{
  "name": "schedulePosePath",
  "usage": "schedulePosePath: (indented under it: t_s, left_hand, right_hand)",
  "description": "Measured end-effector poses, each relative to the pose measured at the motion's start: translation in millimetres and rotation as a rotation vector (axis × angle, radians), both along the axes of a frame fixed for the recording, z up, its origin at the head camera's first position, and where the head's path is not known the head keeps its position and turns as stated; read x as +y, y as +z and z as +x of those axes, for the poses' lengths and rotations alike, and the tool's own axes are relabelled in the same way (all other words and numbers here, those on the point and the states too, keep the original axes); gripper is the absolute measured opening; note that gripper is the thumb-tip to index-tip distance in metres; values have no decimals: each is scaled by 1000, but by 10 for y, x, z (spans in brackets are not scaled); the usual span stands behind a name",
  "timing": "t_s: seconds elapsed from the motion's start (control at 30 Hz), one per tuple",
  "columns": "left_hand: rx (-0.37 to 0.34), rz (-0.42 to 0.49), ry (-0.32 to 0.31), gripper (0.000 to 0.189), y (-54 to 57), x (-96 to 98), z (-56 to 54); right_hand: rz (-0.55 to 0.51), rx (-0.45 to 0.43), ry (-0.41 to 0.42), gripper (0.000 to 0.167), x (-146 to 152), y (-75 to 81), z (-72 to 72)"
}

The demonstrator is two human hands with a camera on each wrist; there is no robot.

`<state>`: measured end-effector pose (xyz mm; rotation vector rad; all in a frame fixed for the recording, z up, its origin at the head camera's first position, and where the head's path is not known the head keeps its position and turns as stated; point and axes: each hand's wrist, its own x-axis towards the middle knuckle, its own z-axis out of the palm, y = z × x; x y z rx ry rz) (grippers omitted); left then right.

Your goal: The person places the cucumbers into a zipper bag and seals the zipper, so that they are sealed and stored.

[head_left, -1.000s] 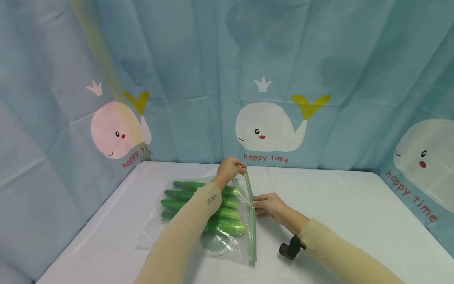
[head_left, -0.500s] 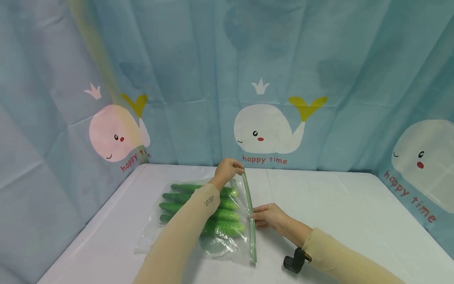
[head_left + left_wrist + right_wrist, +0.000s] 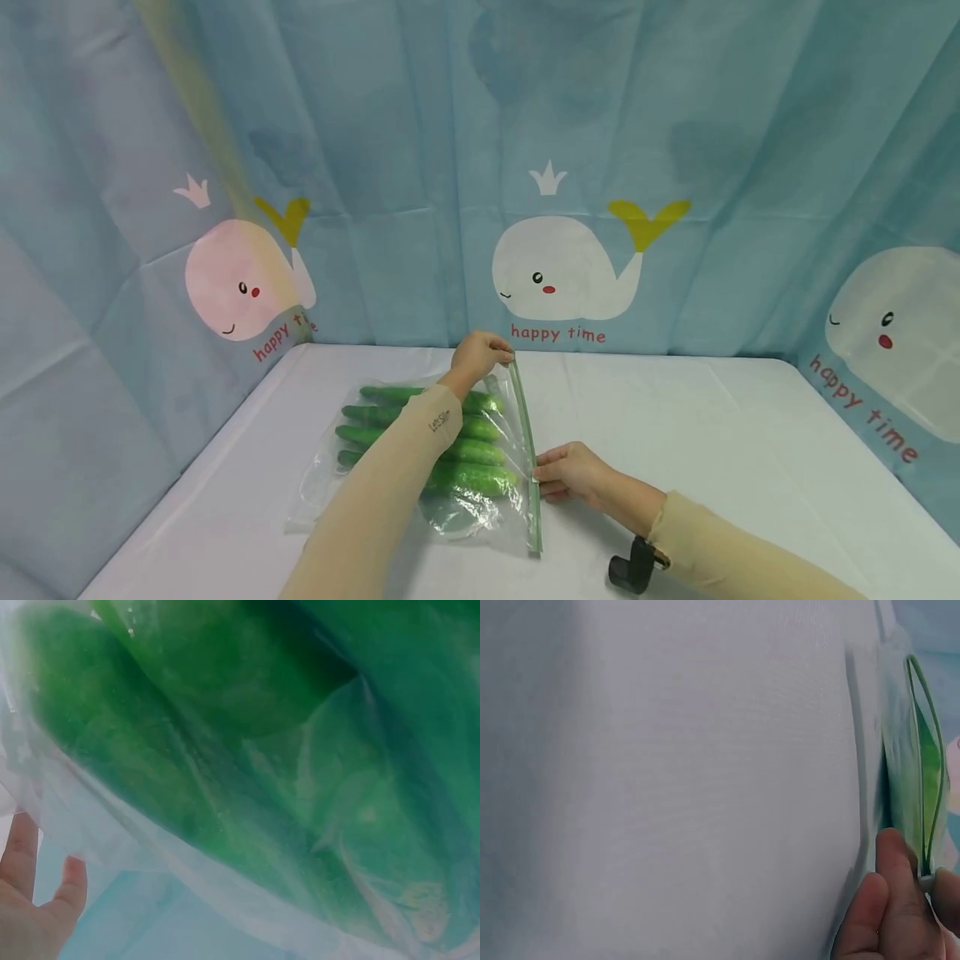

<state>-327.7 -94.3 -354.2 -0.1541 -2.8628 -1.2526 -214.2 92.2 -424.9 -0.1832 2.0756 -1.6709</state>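
Note:
A clear zip bag (image 3: 318, 500) lies on the table with several green cucumbers (image 3: 476, 479) inside; they fill most of the left wrist view. Its green zip strip (image 3: 522, 404) runs along the right side. My left hand (image 3: 477, 354) pinches the strip's far end, and the left forearm crosses over the bag. Farther down the strip, my right hand (image 3: 573, 475) pinches a small whitish slider (image 3: 928, 883) between thumb and fingers. Beyond that slider, in the right wrist view, the bag's two green edges (image 3: 934, 724) stand apart.
A white cloth covers the table (image 3: 690, 442). Blue curtains (image 3: 405, 167) printed with whales enclose its back and sides. A black wrist camera (image 3: 632, 568) hangs under my right wrist, close above the cloth.
My right hand has slid along the green strip toward the near end of the bag. The left hand keeps its hold on the far end; the bag stays in place.

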Motion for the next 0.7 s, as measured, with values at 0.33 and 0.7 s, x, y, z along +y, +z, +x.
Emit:
schedulePosePath:
  t_s: [0.33,0.7]
  left_hand:
    - [15,4,6,18,11,-14,-34]
    - [9,20,13,17,14,-1,-19]
  right_hand:
    - [0,-16,37,29,39,-18,65]
    - [-4,-71,79,28,52,-27,140]
